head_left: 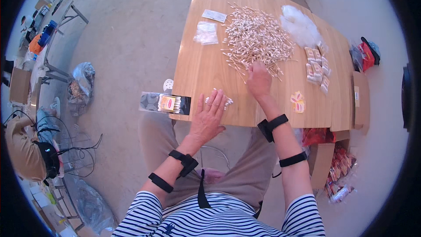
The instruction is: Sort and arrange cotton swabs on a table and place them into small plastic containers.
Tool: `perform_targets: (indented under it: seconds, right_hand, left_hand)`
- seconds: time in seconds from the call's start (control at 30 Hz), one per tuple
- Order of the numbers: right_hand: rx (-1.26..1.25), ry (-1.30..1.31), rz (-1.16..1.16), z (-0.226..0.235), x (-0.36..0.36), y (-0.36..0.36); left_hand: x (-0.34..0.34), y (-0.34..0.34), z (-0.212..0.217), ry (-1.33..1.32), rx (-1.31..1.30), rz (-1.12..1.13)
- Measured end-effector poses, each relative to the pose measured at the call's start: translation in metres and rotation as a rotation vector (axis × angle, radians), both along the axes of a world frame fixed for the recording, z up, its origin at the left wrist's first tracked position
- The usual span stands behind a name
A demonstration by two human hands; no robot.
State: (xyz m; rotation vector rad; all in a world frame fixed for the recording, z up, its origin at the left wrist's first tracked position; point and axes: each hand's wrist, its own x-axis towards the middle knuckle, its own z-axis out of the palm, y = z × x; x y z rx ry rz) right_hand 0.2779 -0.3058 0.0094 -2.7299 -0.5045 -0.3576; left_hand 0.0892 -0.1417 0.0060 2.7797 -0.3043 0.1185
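A big heap of cotton swabs [258, 35] lies spread across the far middle of the wooden table [197, 66]. My right hand [259, 80] is at the near edge of this heap, fingers curled down and closed on cotton swabs; the fingertips are mostly hidden. Closer to me, my left hand [209, 113] lies flat with fingers stretched out, over a small group of swabs [227, 102] whose white tips show on either side. Left of that hand, a filled pack of cotton swabs [169, 103] with a yellow-and-red label sits at the table corner.
Several filled packs [315, 68] are stacked at the right, beside a heap of clear plastic bags [300, 26]. Labels [298, 102] lie near the front right. Flat bags [206, 33] are at the far left. A cardboard box [321, 164] stands below the right edge. Another person [26, 149] sits far left.
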Motion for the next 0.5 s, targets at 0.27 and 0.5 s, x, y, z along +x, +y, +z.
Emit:
perform_targets:
  seconds: [0.27,0.5]
  right_hand:
    - [-0.013,0.040,0.018,-0.018,-0.002,0.019]
    - [0.011,0.021,0.009,-0.004,-0.003,0.003]
  left_hand:
    - [0.000,0.000,-0.002,-0.008,0.015,-0.007]
    - [-0.001,0.001,0.000,0.023,0.029,0.001]
